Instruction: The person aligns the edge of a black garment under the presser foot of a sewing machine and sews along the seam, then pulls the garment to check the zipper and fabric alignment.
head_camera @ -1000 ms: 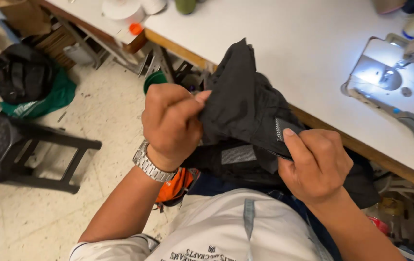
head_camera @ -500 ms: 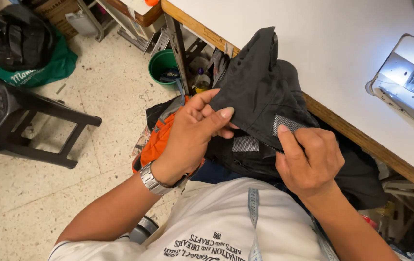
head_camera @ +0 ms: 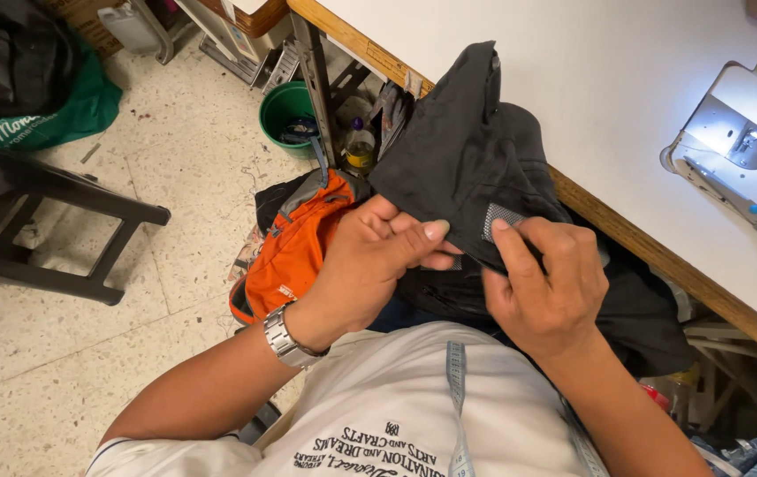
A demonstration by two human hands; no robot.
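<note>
Black plastic stool [head_camera: 34,199], far left on floor. Green bucket [head_camera: 288,110] beneath table edge. Orange bag [head_camera: 294,247] below left forearm, out of working zone. Left hand [head_camera: 369,265], wristwatch [head_camera: 285,336] on wrist, pinches fold of black garment [head_camera: 467,155], lifting it clear of lap. Right hand [head_camera: 546,283] grips same fold just beside, thumb pressed on grey hook-and-loop patch [head_camera: 504,216]; hands close together. Measuring tape [head_camera: 458,397] draped over chest, within reach. Sewing machine [head_camera: 741,132], lamp lit, far right on white table [head_camera: 626,62].

Sewing machine [head_camera: 741,132] lit, standing on white counter [head_camera: 590,62]. Green bucket [head_camera: 288,108] under the counter edge, yellow bottle [head_camera: 360,150] beside it. Orange bag [head_camera: 294,252] on speckled floor [head_camera: 175,177]. Black stool [head_camera: 7,221] at left, green bag [head_camera: 51,119] behind it.
</note>
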